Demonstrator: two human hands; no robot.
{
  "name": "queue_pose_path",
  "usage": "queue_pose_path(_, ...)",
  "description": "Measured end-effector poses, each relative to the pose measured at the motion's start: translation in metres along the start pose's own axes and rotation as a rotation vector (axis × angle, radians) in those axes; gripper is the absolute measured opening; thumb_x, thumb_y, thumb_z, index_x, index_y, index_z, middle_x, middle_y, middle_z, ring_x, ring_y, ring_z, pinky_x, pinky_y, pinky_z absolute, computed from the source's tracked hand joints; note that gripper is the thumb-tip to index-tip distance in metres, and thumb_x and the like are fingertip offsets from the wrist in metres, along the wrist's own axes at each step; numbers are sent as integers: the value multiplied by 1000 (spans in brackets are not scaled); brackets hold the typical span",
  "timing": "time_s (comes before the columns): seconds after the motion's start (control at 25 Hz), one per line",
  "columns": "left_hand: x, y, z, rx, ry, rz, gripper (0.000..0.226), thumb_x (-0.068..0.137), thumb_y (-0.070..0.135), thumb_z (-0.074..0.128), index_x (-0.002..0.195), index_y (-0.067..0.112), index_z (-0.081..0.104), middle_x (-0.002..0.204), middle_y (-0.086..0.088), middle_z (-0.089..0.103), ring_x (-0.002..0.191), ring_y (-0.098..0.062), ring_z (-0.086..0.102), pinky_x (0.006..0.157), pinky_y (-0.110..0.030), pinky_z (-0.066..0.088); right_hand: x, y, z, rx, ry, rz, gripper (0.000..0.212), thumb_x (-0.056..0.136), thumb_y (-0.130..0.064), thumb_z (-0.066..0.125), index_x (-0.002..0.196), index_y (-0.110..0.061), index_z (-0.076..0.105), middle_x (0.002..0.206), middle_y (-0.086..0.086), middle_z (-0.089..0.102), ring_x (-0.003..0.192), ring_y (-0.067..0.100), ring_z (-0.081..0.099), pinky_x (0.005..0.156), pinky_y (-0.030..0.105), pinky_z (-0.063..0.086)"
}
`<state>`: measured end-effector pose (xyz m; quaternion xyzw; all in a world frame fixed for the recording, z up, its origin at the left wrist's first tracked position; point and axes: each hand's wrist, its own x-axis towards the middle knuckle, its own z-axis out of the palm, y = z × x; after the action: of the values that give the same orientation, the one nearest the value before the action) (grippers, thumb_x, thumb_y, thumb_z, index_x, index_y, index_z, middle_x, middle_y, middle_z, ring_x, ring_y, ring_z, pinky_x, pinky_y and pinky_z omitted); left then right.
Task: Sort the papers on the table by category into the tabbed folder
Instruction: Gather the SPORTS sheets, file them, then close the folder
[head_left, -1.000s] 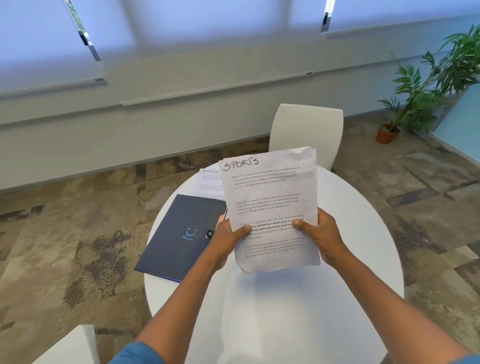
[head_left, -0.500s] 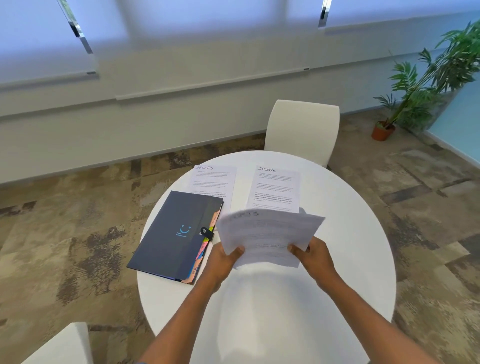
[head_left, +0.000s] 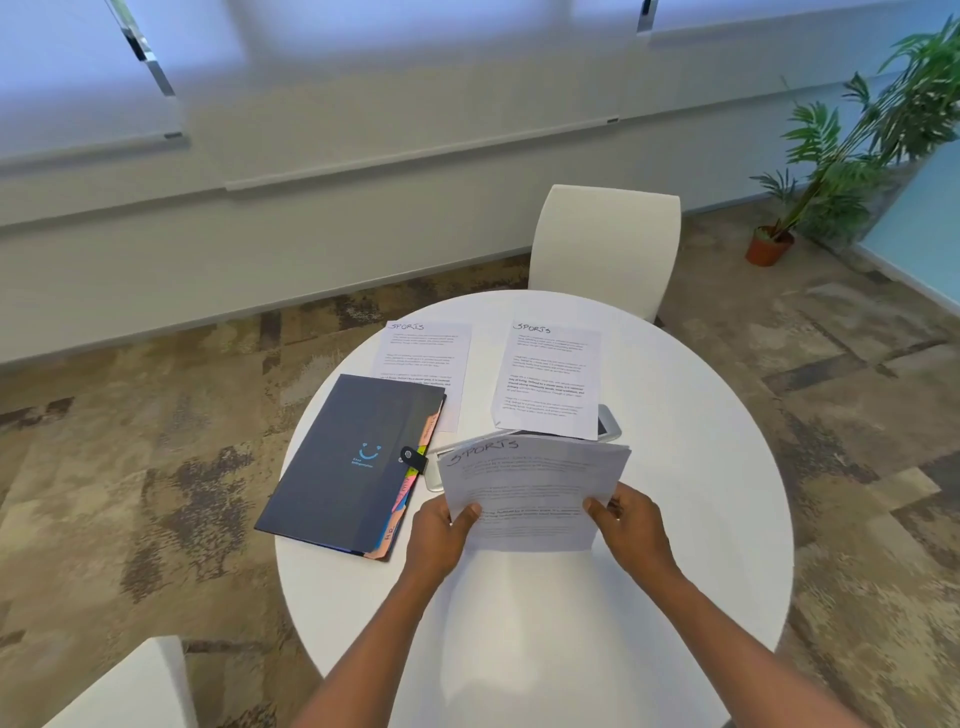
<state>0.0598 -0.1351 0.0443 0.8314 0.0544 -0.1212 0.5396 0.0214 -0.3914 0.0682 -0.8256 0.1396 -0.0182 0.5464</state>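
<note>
I hold a sheaf of white papers (head_left: 535, 488) headed "SPORTS" low over the round white table (head_left: 701, 493). My left hand (head_left: 439, 535) grips its lower left edge and my right hand (head_left: 631, 525) its lower right edge. A closed dark grey tabbed folder (head_left: 353, 457) with a snap strap and coloured tabs along its right side lies to the left. Two more sheets headed "SPORTS" lie flat beyond: one (head_left: 426, 364) partly under the folder's far corner, the other (head_left: 550, 379) further right.
A silvery flat device (head_left: 608, 423) lies partly under the right sheet and behind the held papers. A white chair (head_left: 605, 244) stands at the table's far side, another chair (head_left: 135, 686) at the near left. A potted plant (head_left: 831, 156) is at the far right.
The papers were upright in front of my face; both hands have tipped them forward and lowered them toward the table, revealing the second sheet and the device behind.
</note>
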Motion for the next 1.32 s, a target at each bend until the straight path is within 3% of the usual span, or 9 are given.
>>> queue_pose_path(0.16, 1, -5, 0, -19, 23, 31, 29, 95, 32, 62, 120, 19, 69, 111, 3, 74, 96, -18, 69, 82, -40, 61, 0, 3, -1, -42, -22, 5, 24, 92, -9, 65, 107, -27, 67, 95, -17, 69, 87, 1, 66, 70, 8, 49)
queue_pose_path(0.28, 8, -13, -1, 45, -29, 3, 31, 94, 36, 64, 119, 20, 69, 111, 0, 74, 95, -20, 69, 84, -44, 60, 3, 6, 0, -107, -49, 45, 20, 93, -8, 62, 103, -24, 68, 92, -13, 69, 84, 7, 66, 72, 18, 51)
queue_pose_path(0.4, 18, -16, -8, 69, -79, 38, 28, 94, 34, 64, 115, 19, 72, 110, 2, 74, 95, -16, 70, 83, -37, 59, 9, 11, 5, -100, -47, 81, 17, 92, -7, 62, 96, -23, 67, 92, -10, 72, 85, 13, 67, 75, 27, 53)
queue_pose_path(0.56, 40, -12, -24, 99, -102, 35, 18, 91, 35, 65, 99, 22, 74, 94, 6, 77, 84, -12, 71, 76, -36, 57, 35, 10, 12, -58, -60, 142, 1, 89, -13, 65, 89, -13, 67, 82, 4, 72, 72, 15, 62, 70, 39, 56)
queue_pose_path(0.76, 84, -11, -45, 89, -83, -51, 16, 92, 30, 67, 98, 16, 72, 94, 1, 77, 86, -21, 73, 78, -43, 59, 81, -3, 24, 50, -40, 255, 13, 88, -4, 62, 92, -14, 69, 79, 1, 74, 62, 9, 66, 61, 29, 54)
queue_pose_path(0.92, 119, -12, -55, -27, -73, -125, 10, 93, 24, 67, 93, 16, 73, 92, -2, 78, 84, -25, 74, 78, -52, 60, 133, 9, 23, 23, 21, 369, 15, 85, -7, 66, 84, -21, 67, 81, 6, 73, 63, 15, 65, 65, 35, 55)
queue_pose_path(1.0, 135, -14, -56, -86, -69, -169, 6, 94, 21, 67, 92, 19, 73, 94, -2, 77, 85, -25, 74, 79, -52, 60, 160, 20, 23, -63, 53, 425, 11, 81, -11, 68, 79, -22, 66, 80, 4, 71, 67, 18, 65, 75, 39, 57)
queue_pose_path(1.12, 158, -17, -54, -112, -96, -188, 7, 94, 21, 66, 89, 25, 70, 95, 0, 76, 87, -25, 74, 80, -51, 60, 198, 29, 23, -208, 114, 438, 4, 79, -14, 69, 82, -17, 68, 87, 1, 69, 82, 21, 63, 83, 33, 52)
queue_pose_path(1.32, 183, -32, -45, -159, -81, -258, 7, 92, 20, 69, 86, 23, 72, 89, 1, 78, 87, -29, 74, 82, -55, 59, 255, 41, 32, -399, 196, 456, 32, 80, -29, 72, 104, -13, 60, 115, 9, 66, 109, 30, 61, 87, 34, 46)
